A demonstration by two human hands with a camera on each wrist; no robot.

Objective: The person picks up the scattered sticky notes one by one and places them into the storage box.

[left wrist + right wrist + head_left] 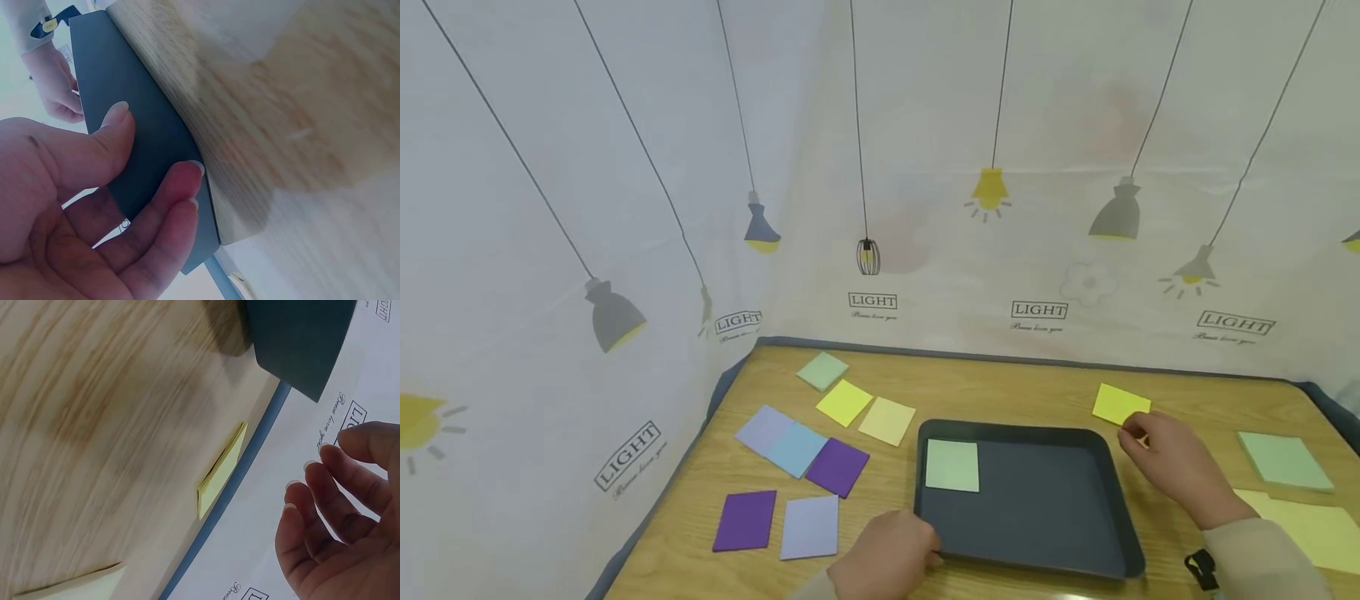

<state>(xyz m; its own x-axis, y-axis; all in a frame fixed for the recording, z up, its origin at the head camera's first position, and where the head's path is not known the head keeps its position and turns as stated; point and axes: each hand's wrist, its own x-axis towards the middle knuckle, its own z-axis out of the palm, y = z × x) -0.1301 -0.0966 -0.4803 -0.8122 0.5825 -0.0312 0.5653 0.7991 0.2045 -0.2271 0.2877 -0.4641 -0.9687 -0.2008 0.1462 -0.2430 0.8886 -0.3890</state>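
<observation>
A dark grey tray (1037,500) lies on the wooden table with one pale green sticky note (952,466) at its back left. At the tray's near left corner, my left hand (891,552) holds the edge. The left wrist view shows its thumb (112,134) against the outer wall, with an index finger partly hidden at the rim. My right hand (1176,462) hovers off the tray's right side, fingers loosely bent and nothing between them. Just beyond it is a bright yellow sticky-note pad (1122,404); the right wrist view shows a gap between hand and pad (222,475).
Left of the tray lie several notes: green (822,371), yellow (844,402), cream (887,421), blue (797,450), purple (838,467) and lilac (809,527). A green pad (1285,460) and cream notes (1315,529) lie at right. A lamp-printed curtain (940,250) borders the table.
</observation>
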